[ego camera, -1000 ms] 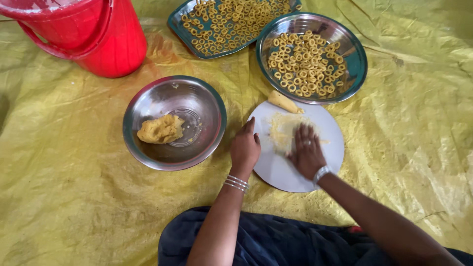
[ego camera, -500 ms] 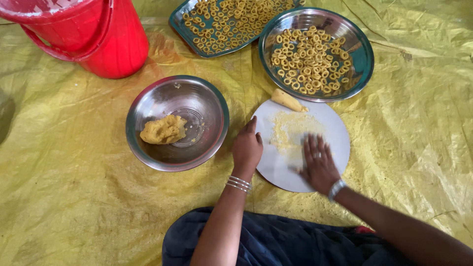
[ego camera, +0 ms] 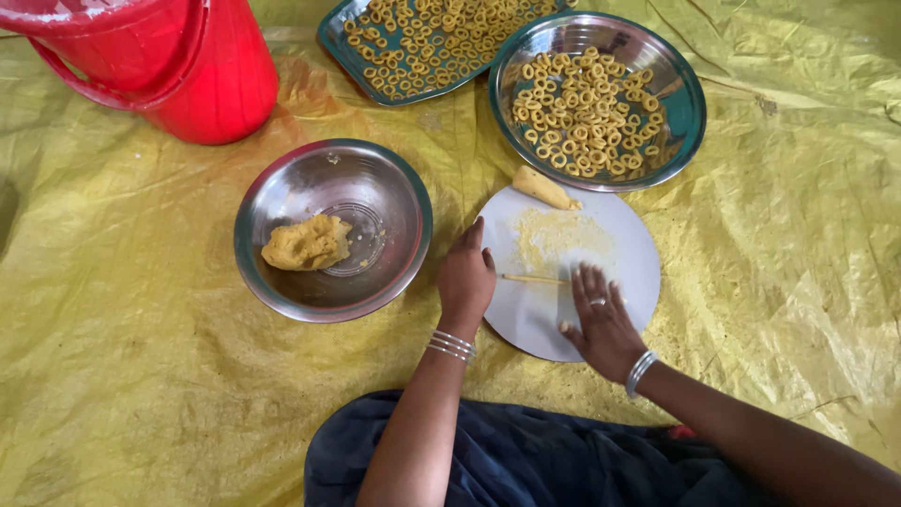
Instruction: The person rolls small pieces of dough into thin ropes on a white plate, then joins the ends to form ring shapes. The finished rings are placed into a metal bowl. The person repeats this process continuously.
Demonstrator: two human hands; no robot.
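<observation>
Dough strand [ego camera: 533, 278]: thin, yellow, laid flat on the white board [ego camera: 631, 246], stretched between the two hands. One end is covered by the right hand [ego camera: 601, 319]; the other end lies just beside the left hand [ego camera: 466, 278].

Right hand: pressed palm-down on the board with fingers spread and flat over the strand's end, nothing clenched or gripped. A ring is worn on one finger and a bangle at the wrist.

Left hand: rested at the board's edge, fingers loosely curled, index finger extended away from the body. Whether the strand's tip is touched by it cannot be told. Bangles are worn at the wrist.

Dough wedge [ego camera: 542, 188]: a short tapered piece, placed at the board's far rim, beyond both hands. A smear of yellow crumbs is seen on the board between it and the strand.

Steel bowl [ego camera: 394, 188]: set just to the left of the left hand; a dough lump [ego camera: 305, 242] is held inside it, off-centre.

Ring bowl [ego camera: 690, 103]: steel, set beyond the right hand and touching the board's far rim, filled with small dough rings [ego camera: 587, 108].

Tray [ego camera: 330, 38]: placed farther off, beyond the left hand, also loaded with rings.

Red bucket [ego camera: 202, 75]: stood well away, far to the left.

Yellow sheet [ego camera: 122, 357]: spread beneath everything.
</observation>
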